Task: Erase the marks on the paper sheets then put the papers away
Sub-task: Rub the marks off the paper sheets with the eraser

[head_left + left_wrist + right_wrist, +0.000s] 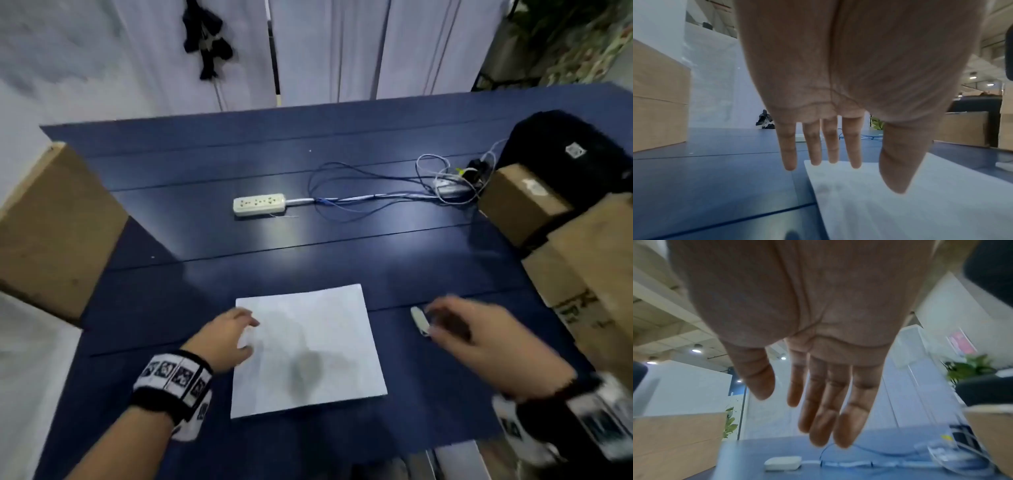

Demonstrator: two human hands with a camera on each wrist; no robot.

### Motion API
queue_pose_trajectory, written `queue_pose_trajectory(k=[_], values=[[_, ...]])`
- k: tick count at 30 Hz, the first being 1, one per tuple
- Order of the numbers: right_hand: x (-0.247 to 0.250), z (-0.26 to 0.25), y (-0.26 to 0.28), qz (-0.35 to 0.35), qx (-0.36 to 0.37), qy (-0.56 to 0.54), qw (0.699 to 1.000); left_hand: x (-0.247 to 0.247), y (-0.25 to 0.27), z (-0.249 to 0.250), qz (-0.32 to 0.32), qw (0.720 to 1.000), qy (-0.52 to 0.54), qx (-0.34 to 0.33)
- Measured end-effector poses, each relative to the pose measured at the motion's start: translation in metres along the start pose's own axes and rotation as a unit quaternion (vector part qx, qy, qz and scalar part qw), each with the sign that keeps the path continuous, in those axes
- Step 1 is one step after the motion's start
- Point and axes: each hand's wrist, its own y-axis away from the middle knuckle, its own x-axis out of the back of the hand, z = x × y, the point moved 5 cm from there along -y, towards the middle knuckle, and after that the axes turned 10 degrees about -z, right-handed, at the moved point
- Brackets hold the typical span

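Note:
A white paper sheet [308, 346] lies flat near the front of the dark blue table [171, 301], with a faint grey smudge in its lower middle. My left hand [251, 335] hovers over the sheet's left edge, and the left wrist view shows the left hand [844, 178] with straight, spread fingers just above the paper sheet [900, 203]. A small white eraser [418, 319] lies on the table right of the sheet. The blurred fingertips of my right hand [431, 323] are right beside it. In its wrist view the right hand [791, 418] is open and holds nothing.
A white power strip [259, 204] with blue and white cables [376, 198] lies mid-table. A large cardboard box [51, 233] stands at the left. Two more boxes [524, 202] [589, 274] and a black bag [565, 150] crowd the right edge.

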Motion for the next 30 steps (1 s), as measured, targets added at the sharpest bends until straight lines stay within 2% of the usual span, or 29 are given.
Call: queue_pose_trajectory(k=[1, 2, 4, 6, 8, 10, 13, 18, 21, 24, 26, 30], values=[[0.011, 0.002, -0.022, 0.041, 0.023, 0.012, 0.999, -0.004, -0.009, -0.003, -0.004, 1.000, -0.007, -0.004], [0.016, 0.004, -0.041, 0.070, 0.014, 0.037, 0.997, -0.009, -0.014, -0.005, -0.018, 1.000, -0.014, 0.012], [0.025, 0.016, -0.093, 0.082, -0.005, 0.066, 0.994, -0.012, -0.024, -0.011, -0.030, 0.999, -0.025, 0.015], [0.002, 0.038, -0.136, 0.019, -0.053, 0.127, 0.990, -0.018, -0.030, -0.013, -0.024, 0.999, -0.042, 0.012], [-0.027, 0.065, -0.162, -0.055, -0.098, 0.202, 0.973, -0.019, -0.034, -0.017, -0.005, 0.999, -0.047, 0.012], [-0.051, 0.083, -0.170, -0.092, -0.120, 0.249, 0.957, -0.019, -0.036, -0.019, 0.013, 0.998, -0.064, 0.010], [-0.074, 0.098, -0.165, -0.114, -0.150, 0.252, 0.949, -0.021, -0.038, -0.021, 0.019, 0.996, -0.092, 0.003], [-0.092, 0.105, -0.141, -0.104, -0.183, 0.237, 0.948, -0.026, -0.031, -0.028, 0.034, 0.993, -0.114, 0.012], [-0.094, 0.098, -0.134, -0.091, -0.176, 0.242, 0.950, -0.030, -0.025, -0.038, 0.043, 0.996, -0.082, 0.018], [-0.087, 0.068, -0.140, -0.045, -0.138, 0.268, 0.952, -0.028, -0.026, -0.044, 0.042, 0.996, -0.074, 0.006], [-0.089, 0.034, -0.149, -0.029, -0.067, 0.249, 0.966, -0.026, -0.026, -0.044, 0.039, 0.996, -0.076, 0.008], [-0.118, -0.050, -0.166, -0.027, 0.079, 0.230, 0.970, -0.021, -0.027, -0.050, 0.026, 0.997, -0.076, 0.006]])
